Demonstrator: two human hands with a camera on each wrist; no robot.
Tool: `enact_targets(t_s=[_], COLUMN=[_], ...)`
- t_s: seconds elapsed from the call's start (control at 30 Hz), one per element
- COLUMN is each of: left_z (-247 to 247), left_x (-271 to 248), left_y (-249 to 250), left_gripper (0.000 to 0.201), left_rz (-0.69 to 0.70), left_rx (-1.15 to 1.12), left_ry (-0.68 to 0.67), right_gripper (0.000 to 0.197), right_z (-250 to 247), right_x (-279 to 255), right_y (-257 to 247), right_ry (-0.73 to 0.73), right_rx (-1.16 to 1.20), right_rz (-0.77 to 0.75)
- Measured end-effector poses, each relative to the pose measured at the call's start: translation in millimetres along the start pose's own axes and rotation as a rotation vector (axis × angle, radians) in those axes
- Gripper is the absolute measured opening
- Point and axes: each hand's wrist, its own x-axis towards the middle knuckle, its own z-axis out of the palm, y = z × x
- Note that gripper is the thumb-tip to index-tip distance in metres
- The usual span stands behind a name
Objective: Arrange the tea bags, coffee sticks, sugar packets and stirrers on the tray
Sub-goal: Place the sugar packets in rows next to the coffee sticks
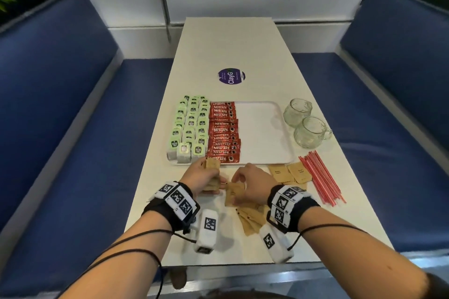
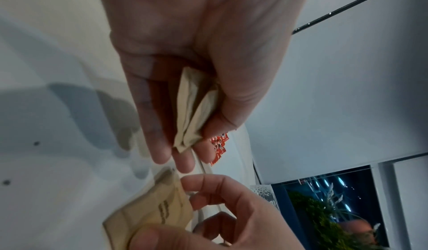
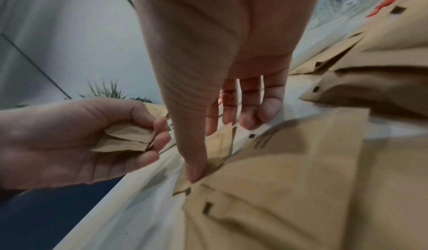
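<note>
On the white tray, green tea bags fill the left and red coffee sticks form a column beside them. My left hand grips a small stack of brown sugar packets just in front of the tray's near edge. To its right, my right hand pinches one sugar packet between thumb and fingers, low over the table. Loose sugar packets and red stirrers lie on the table at the right.
Two glass mugs stand right of the tray. More sugar packets lie under my right wrist. A round purple sticker is on the white table beyond the tray. Blue benches flank both sides.
</note>
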Motion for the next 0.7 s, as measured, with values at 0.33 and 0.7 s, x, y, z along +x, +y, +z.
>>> enact_targets(t_s=[0.33, 0.7], left_z=[1.8, 6.4], left_x=[-2.5, 12.7], left_y=[9.2, 41.0], left_gripper=[0.006, 0.018], left_rz=[0.018, 0.081], left_rx=[0.014, -0.002], left_ry=[0.068, 0.013], right_gripper=[0.042, 0.017], right_z=[-17.2, -79.0], right_x=[7.8, 27.1], right_y=[0.8, -22.1], right_ry=[0.0, 0.394], right_rx=[0.148, 0.871], right_rz=[-0.017, 0.045])
